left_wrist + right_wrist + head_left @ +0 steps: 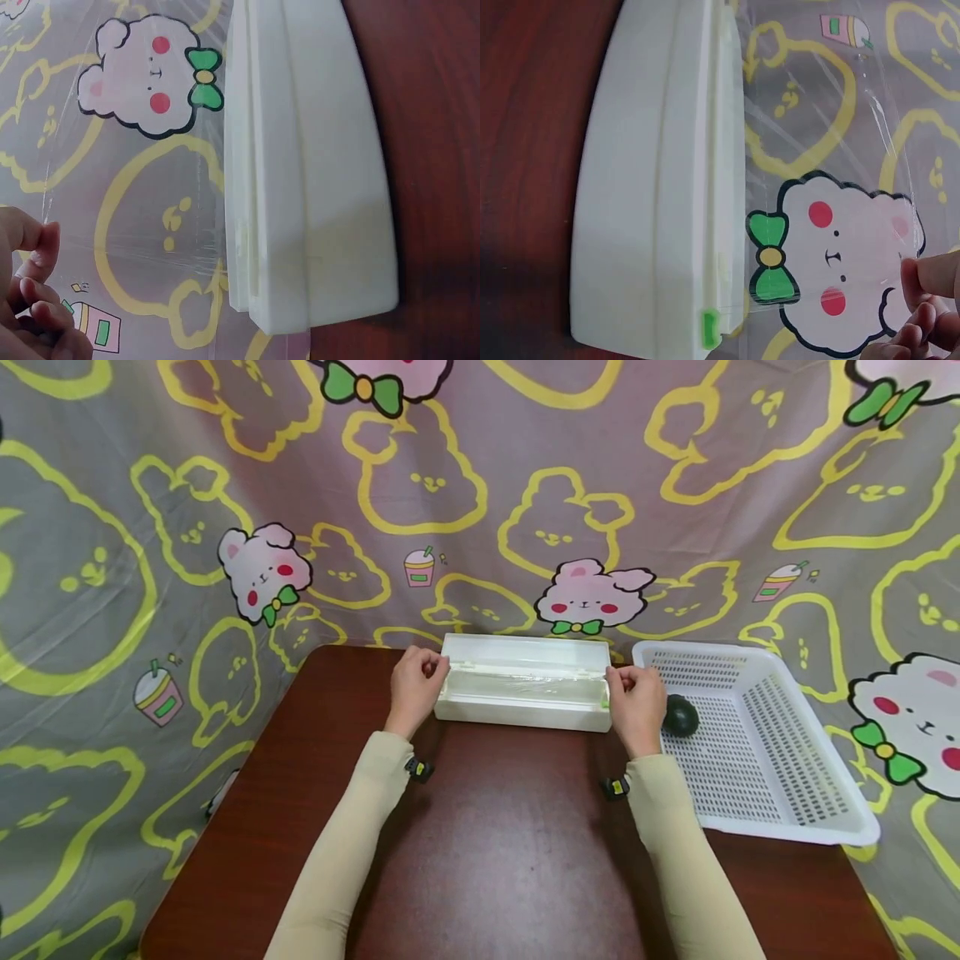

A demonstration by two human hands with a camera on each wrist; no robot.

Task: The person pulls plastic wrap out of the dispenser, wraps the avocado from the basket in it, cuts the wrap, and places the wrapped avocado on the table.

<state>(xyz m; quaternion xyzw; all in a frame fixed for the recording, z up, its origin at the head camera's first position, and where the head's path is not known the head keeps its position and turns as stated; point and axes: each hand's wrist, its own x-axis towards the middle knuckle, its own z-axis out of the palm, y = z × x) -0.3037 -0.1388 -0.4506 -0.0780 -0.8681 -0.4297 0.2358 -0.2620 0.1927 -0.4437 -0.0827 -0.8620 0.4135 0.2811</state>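
A long white cling film dispenser sits at the back of the table, its lid raised behind it. Clear cling film stretches out of the dispenser between both hands. My left hand pinches one corner of the film at the dispenser's left end; in the left wrist view thumb and fingertip meet on its edge. At the other end my right hand pinches the opposite corner. A small green slider shows at the dispenser's right end in the right wrist view.
Right of the dispenser stands a white perforated plastic basket, close beside my right hand. A dark green rounded fruit lies in it, against the left side. Behind the brown table hangs a patterned cloth.
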